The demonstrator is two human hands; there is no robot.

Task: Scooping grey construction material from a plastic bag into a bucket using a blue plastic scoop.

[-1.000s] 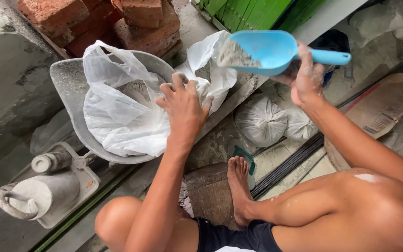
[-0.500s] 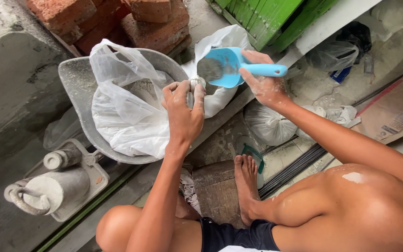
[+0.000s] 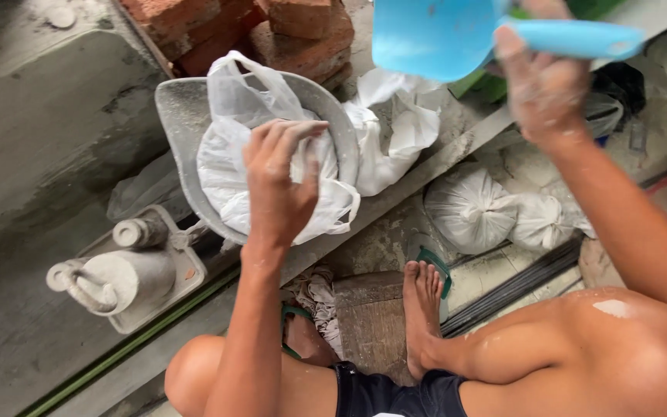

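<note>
Nearest, a bare foot point(image 3: 424, 309) rests on a rough block. Beyond it the left hand point(image 3: 275, 181) lies over the thin white plastic bag point(image 3: 229, 154) sitting in the grey, dust-caked scale pan point(image 3: 179, 108), fingers point(image 3: 291, 135) curled and pinching the crinkled bag mouth. Left of the pan stand squat cylindrical weights point(image 3: 110, 270). Right of and above the pan, the right hand point(image 3: 546, 85) is clenched around the handle of a smooth blue plastic scoop point(image 3: 434, 35), held well clear of the bag. I judge the limp bag mouth could slump shut if the pinch loosens, sending powder onto the pan. Farthest, red bricks point(image 3: 272, 27).
</note>
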